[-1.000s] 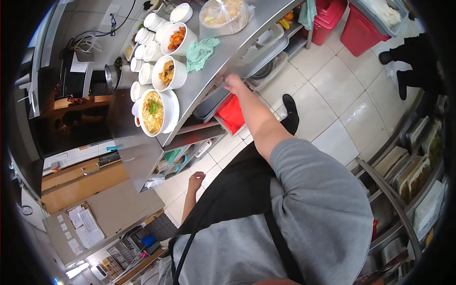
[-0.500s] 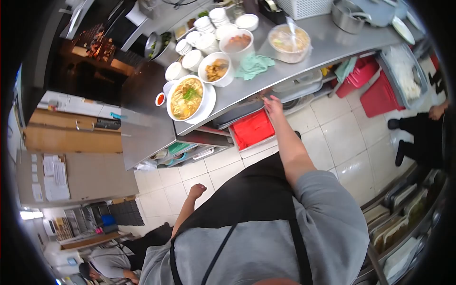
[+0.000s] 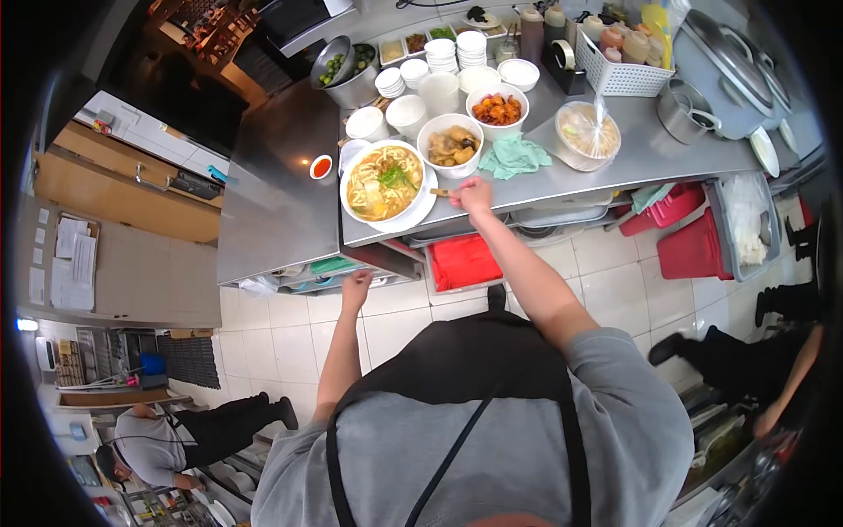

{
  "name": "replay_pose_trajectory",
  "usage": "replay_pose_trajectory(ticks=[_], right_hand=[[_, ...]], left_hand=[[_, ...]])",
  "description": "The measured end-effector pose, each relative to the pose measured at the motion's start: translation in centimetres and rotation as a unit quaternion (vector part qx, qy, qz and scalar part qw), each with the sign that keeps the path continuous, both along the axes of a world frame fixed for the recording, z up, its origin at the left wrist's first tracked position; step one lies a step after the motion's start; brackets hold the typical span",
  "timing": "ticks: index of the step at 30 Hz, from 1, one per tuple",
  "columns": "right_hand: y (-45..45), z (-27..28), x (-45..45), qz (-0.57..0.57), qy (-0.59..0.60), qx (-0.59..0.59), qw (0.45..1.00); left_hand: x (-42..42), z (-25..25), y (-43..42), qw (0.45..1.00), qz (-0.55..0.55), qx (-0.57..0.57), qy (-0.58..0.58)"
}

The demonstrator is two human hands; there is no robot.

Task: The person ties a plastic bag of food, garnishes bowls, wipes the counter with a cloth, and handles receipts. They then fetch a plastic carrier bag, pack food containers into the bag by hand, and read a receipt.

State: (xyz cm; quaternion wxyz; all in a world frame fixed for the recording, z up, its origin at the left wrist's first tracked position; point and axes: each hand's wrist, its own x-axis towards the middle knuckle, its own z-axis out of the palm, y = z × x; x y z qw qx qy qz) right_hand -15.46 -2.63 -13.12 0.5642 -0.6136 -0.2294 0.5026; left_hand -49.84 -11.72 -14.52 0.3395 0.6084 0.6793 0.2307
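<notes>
My right hand [image 3: 472, 194] is at the counter's front edge, its fingers pinched on a small flat brown strip [image 3: 441, 192]. What kind of thing the strip is, I cannot make out. The strip points at a white plate [image 3: 420, 217] under a bowl of noodle soup [image 3: 384, 183] topped with green herbs. Just behind this hand is a white tub of browned food pieces [image 3: 451, 146]. A green cloth [image 3: 515, 156] lies to its right. My left hand [image 3: 356, 285] hangs low in front of the counter, loosely closed, with nothing visible in it.
A small dish of red sauce [image 3: 321, 167] sits left of the soup. Behind stand a tub of reddish food [image 3: 498, 109], stacked white cups and a bagged bowl [image 3: 588, 132]. A red bin [image 3: 465, 262] is under the counter. Co-workers [image 3: 158, 443] are at both sides.
My right hand has risen from below the counter edge toward the soup plate, bringing the brown strip. My left hand has moved up closer to the counter. The view has shifted.
</notes>
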Motion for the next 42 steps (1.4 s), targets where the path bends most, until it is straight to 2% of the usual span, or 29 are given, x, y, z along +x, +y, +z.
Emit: replay_pose_trajectory(ticks=[1, 2, 3, 4, 6, 7, 8, 10, 12, 14, 18, 20, 24, 26, 27, 30, 36, 39, 42], right_hand=[[1.3, -2.2, -0.7, 0.011, -0.03, -0.002, 0.999], [1.6, -3.2, -0.8, 0.012, -0.032, -0.002, 0.999], [1.6, -3.7, -0.7, 0.085, -0.125, 0.032, 0.988], [1.5, -2.8, -0.2, 0.136, -0.172, 0.039, 0.975], [0.7, 0.5, 0.8, 0.209, -0.221, 0.029, 0.952], [-0.2, 2.4, 1.0, 0.188, -0.162, 0.013, 0.969], [-0.4, 2.7, 0.7, 0.153, -0.184, 0.033, 0.97], [-0.3, 2.5, 0.5, 0.162, -0.235, 0.161, 0.945], [-0.2, 2.7, 0.2, 0.184, -0.256, 0.199, 0.928], [0.1, 2.5, -0.3, 0.187, -0.253, 0.214, 0.925], [1.0, 2.0, -1.6, 0.212, -0.2, 0.197, 0.936], [1.5, 0.4, -2.3, 0.198, -0.196, 0.193, 0.941], [1.8, 0.0, -2.2, 0.228, -0.131, 0.2, 0.944], [0.7, 1.8, -2.2, 0.226, -0.032, 0.208, 0.951], [0.2, 3.2, -1.1, 0.317, -0.027, 0.116, 0.941], [-1.2, 4.0, -1.4, 0.344, -0.01, 0.089, 0.935], [-2.8, 4.7, -3.6, 0.351, -0.056, 0.103, 0.929], [-2.7, 5.0, -5.8, 0.319, -0.052, 0.149, 0.934], [-1.6, 5.5, -8.8, 0.348, -0.101, 0.153, 0.919]], left_hand=[[0.5, 1.2, 0.7, 1.0, 0.002, 0.0, -0.002], [0.8, 2.3, 1.4, 0.998, 0.023, 0.014, -0.054], [1.2, 3.3, 2.3, 0.993, 0.042, 0.03, -0.106], [1.2, 3.8, 3.1, 0.992, 0.038, 0.038, -0.113], [1.9, 5.0, 5.6, 0.961, 0.114, 0.009, -0.252], [2.7, 6.0, 6.7, 0.951, 0.133, -0.005, -0.281], [3.6, 7.0, 7.8, 0.939, 0.15, -0.022, -0.308], [4.9, 8.3, 10.2, 0.909, 0.137, -0.065, -0.389], [6.2, 9.6, 12.1, 0.881, 0.136, -0.1, -0.443], [6.6, 9.5, 14.0, 0.831, 0.053, -0.115, -0.542], [6.7, 9.1, 16.5, 0.818, 0.043, -0.149, -0.554], [6.7, 9.2, 17.0, 0.784, 0.023, -0.18, -0.594], [7.1, 9.5, 16.7, 0.766, 0.065, -0.196, -0.608], [7.0, 9.5, 16.1, 0.762, 0.073, -0.194, -0.613], [7.0, 9.5, 15.5, 0.755, 0.074, -0.196, -0.621], [7.3, 10.7, 13.2, 0.764, 0.092, -0.183, -0.612], [4.6, 9.9, 10.1, 0.747, 0.124, -0.17, -0.631], [2.5, 10.5, 9.1, 0.733, 0.154, -0.185, -0.637], [-0.8, 11.1, 9.1, 0.734, 0.159, -0.172, -0.638]])
